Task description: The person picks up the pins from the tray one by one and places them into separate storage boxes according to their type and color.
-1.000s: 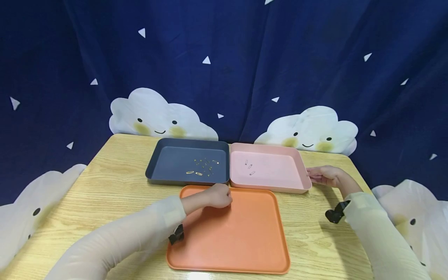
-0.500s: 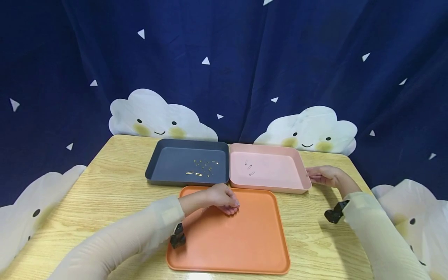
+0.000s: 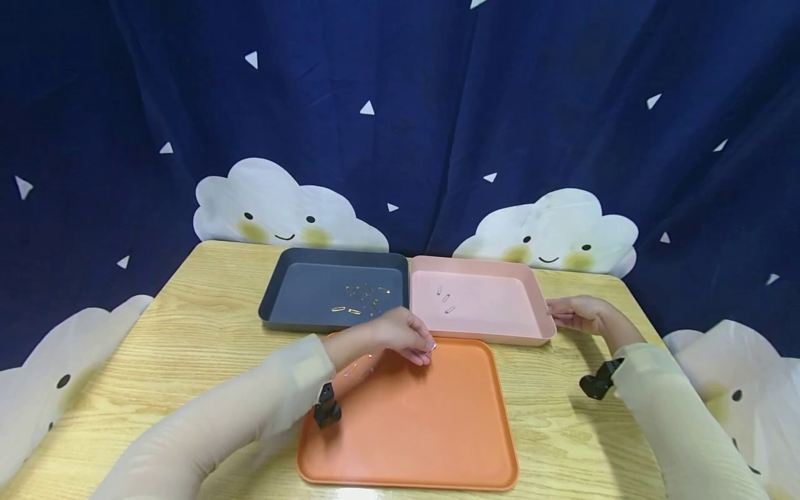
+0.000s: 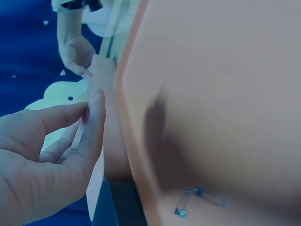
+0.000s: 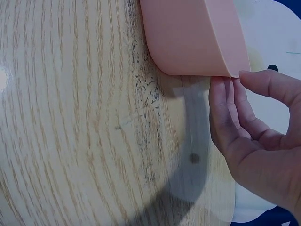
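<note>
Metal bit (image 4: 87, 105), btwn fingertips (image 4: 99, 101), L grip (image 3: 400, 332)

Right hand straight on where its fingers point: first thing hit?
The pink tray, at its right end; the right hand seems to be touching it, though exact contact is unclear.

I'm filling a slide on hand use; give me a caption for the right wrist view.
The right hand holds the pink tray by its rim on the wooden table.

Cream sleeves (image 3: 250, 403); black wrist devices (image 3: 601, 380), seemingly knobbly.
</note>
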Motion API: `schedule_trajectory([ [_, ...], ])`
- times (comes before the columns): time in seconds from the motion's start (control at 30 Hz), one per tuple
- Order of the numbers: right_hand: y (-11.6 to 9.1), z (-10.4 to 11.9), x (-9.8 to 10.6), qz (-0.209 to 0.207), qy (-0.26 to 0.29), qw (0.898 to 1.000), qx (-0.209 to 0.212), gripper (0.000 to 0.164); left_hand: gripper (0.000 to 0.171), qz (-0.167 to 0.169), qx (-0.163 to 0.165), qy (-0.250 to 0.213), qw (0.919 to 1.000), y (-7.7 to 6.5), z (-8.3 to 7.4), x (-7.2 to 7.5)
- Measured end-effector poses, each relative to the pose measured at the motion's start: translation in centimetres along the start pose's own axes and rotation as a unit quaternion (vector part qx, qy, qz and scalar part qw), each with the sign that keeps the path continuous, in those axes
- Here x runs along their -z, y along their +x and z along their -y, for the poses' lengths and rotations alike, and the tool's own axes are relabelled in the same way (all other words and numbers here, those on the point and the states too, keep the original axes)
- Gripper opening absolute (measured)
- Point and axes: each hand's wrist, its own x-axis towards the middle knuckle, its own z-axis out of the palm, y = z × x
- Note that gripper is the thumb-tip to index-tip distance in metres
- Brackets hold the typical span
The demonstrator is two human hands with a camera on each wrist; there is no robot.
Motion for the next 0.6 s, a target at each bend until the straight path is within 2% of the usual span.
schedule_trajectory([
  [0.13, 0.0, 0.0, 0.0, 0.000, 0.000, 1.000, -0.001, 0.065, 0.019, -0.013, 0.003, -0.006, 0.9999, 0.6, -0.9, 0.3],
  [0.27, 0.2, 0.0, 0.0, 0.003, -0.005, 1.000, 0.001, 0.069, 0.017, -0.033, 0.020, -0.019, 0.9991, 1.5, -1.8, 0.9],
  [0.43, 0.2, -0.1, 0.1, 0.004, -0.012, 1.000, 0.001, 0.068, 0.024, -0.048, 0.035, -0.038, 0.9975, 2.8, -3.1, 2.0],
  [0.6, 0.3, -0.1, 0.2, 0.000, -0.016, 1.000, -0.003, 0.070, 0.026, -0.066, 0.044, -0.039, 0.9961, 4.5, -4.1, 3.2],
])
